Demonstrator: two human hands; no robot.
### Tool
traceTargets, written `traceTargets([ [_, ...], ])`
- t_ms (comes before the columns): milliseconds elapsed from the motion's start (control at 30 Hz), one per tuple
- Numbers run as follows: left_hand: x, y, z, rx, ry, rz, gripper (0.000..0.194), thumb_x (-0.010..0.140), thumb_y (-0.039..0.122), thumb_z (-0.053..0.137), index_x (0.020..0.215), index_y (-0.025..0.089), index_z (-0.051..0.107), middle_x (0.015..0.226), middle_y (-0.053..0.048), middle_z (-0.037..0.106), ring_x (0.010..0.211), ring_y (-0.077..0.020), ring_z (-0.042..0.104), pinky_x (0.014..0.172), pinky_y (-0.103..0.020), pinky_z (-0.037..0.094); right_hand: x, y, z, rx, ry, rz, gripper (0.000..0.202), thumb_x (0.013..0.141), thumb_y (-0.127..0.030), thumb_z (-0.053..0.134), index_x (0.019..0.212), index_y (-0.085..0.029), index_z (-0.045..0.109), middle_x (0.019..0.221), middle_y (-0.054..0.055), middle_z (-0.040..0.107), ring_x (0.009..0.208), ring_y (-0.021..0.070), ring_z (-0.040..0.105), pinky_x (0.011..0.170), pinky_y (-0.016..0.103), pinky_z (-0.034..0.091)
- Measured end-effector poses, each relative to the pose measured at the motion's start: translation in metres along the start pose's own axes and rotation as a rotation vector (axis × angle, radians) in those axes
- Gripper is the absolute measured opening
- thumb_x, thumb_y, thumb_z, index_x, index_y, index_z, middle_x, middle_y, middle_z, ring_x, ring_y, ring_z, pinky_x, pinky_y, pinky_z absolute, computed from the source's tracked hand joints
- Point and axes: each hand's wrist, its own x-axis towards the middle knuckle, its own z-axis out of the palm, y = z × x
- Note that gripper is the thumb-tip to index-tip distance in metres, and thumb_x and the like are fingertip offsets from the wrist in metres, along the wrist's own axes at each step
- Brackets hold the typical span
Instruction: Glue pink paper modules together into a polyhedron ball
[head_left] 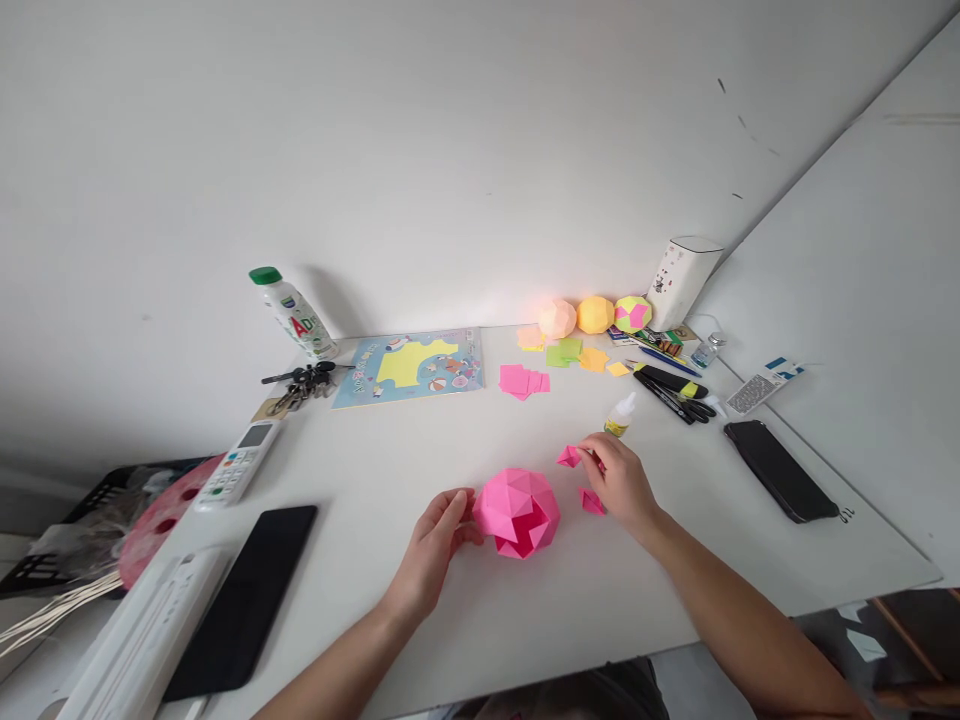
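- Left hand (435, 548), half-curled, grips one faceted pink paper ball (517, 500) with a jagged opening.
- Right hand (621, 478), fingertips together, pinches one folded pink piece (568, 457).
- Three faceted balls (595, 315) behind.

Paper ball (504, 500) on table (367, 460), small bottle (619, 413) behind and right, remote control (240, 465) left, pouch (780, 470) right

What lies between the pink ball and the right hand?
In the head view, a folded pink piece lies between the pink ball and the right hand. That hand's fingertips touch a second piece.
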Motion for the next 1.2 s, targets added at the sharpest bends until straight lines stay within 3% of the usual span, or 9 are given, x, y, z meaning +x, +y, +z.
traceTargets([
  [133, -0.017, -0.004, -0.003, 0.195, 0.269, 0.468, 0.029, 0.089, 0.047, 0.058, 0.083, 0.019, 0.061, 0.078, -0.002, 0.056, 0.07, -0.0154, 0.053, 0.069, -0.029, 0.045, -0.009, -0.027, -0.015, 0.108, 0.205, -0.123, 0.021, 0.092, -0.01, 0.052, 0.104, -0.022, 0.062, 0.086, 0.006, 0.071, 0.079, 0.0183, 0.07, 0.064, 0.029, 0.061],
  [233, -0.037, -0.007, 0.002, 0.181, -0.048, 0.713, 0.038, 0.096, 0.039, 0.05, 0.068, 0.016, 0.063, 0.066, -0.003, 0.055, 0.064, -0.0138, 0.054, 0.061, -0.026, 0.043, -0.022, -0.051, -0.032, 0.155, 0.254, -0.262, 0.036, 0.087, -0.006, 0.059, 0.118, -0.023, 0.061, 0.095, 0.007, 0.074, 0.082, 0.0183, 0.073, 0.072, 0.029, 0.064],
  [333, -0.049, -0.013, 0.013, -0.023, -0.642, 0.365, 0.051, 0.097, 0.052, 0.041, 0.082, 0.012, 0.069, 0.065, -0.005, 0.058, 0.045, -0.0085, 0.05, 0.043, -0.02, 0.038, -0.028, -0.07, -0.042, 0.32, 0.08, -0.557, 0.036, 0.089, -0.005, 0.05, 0.123, -0.012, 0.059, 0.103, 0.013, 0.074, 0.1, 0.0223, 0.072, 0.084, 0.032, 0.063],
  [400, -0.049, -0.018, 0.02, -0.168, -0.845, 0.14, 0.056, 0.089, 0.063, 0.05, 0.093, 0.01, 0.068, 0.062, -0.005, 0.06, 0.041, -0.0084, 0.051, 0.039, -0.018, 0.039, -0.025, -0.078, -0.041, 0.448, 0.037, -0.677, 0.034, 0.09, -0.003, 0.043, 0.12, -0.004, 0.059, 0.099, 0.016, 0.074, 0.106, 0.0242, 0.07, 0.089, 0.034, 0.062],
  [733, -0.038, -0.016, 0.017, -0.397, -0.631, 0.048, 0.021, 0.082, 0.029, 0.075, 0.076, 0.016, 0.059, 0.06, 0.001, 0.063, 0.041, -0.0064, 0.055, 0.039, -0.015, 0.044, -0.015, -0.071, -0.032, 0.417, -0.015, -0.73, 0.026, 0.086, -0.005, 0.054, 0.105, -0.016, 0.067, 0.102, 0.011, 0.074, 0.105, 0.0227, 0.07, 0.088, 0.035, 0.063],
  [800, -0.039, -0.013, 0.017, -0.374, -0.63, 0.055, 0.025, 0.081, 0.028, 0.075, 0.071, 0.015, 0.057, 0.061, 0.001, 0.063, 0.041, -0.0063, 0.055, 0.04, -0.015, 0.044, -0.014, -0.055, -0.039, 0.308, 0.144, -0.587, 0.023, 0.084, -0.012, 0.06, 0.1, -0.027, 0.068, 0.104, 0.005, 0.073, 0.103, 0.0243, 0.07, 0.082, 0.041, 0.063],
  [933, -0.038, -0.011, 0.017, -0.388, -0.604, 0.079, 0.025, 0.082, 0.027, 0.074, 0.07, 0.015, 0.056, 0.061, 0.001, 0.062, 0.042, -0.0071, 0.057, 0.042, -0.017, 0.045, -0.006, -0.005, -0.043, 0.078, 0.591, 0.137, 0.039, 0.082, -0.019, 0.063, 0.12, -0.024, 0.055, 0.118, 0.012, 0.062, 0.111, 0.0298, 0.061, 0.086, 0.052, 0.056],
  [1033, -0.037, -0.012, 0.016, -0.417, -0.56, 0.051, 0.021, 0.08, 0.028, 0.075, 0.073, 0.015, 0.06, 0.06, 0.001, 0.063, 0.041, -0.0071, 0.056, 0.042, -0.018, 0.046, 0.0, 0.038, -0.03, 0.05, 0.274, 0.6, 0.062, 0.08, -0.036, 0.062, 0.134, -0.022, 0.036, 0.139, 0.017, 0.044, 0.121, 0.0289, 0.053, 0.09, 0.048, 0.053],
  [1200, -0.037, -0.012, 0.016, -0.435, -0.52, -0.02, 0.02, 0.077, 0.028, 0.078, 0.075, 0.014, 0.063, 0.056, 0.002, 0.063, 0.04, -0.0085, 0.057, 0.041, -0.019, 0.047, -0.004, 0.077, 0.004, 0.036, 0.012, 0.67, 0.048, 0.069, -0.032, 0.065, 0.113, -0.017, 0.053, 0.104, 0.015, 0.066, 0.096, 0.0318, 0.064, 0.078, 0.045, 0.054],
])
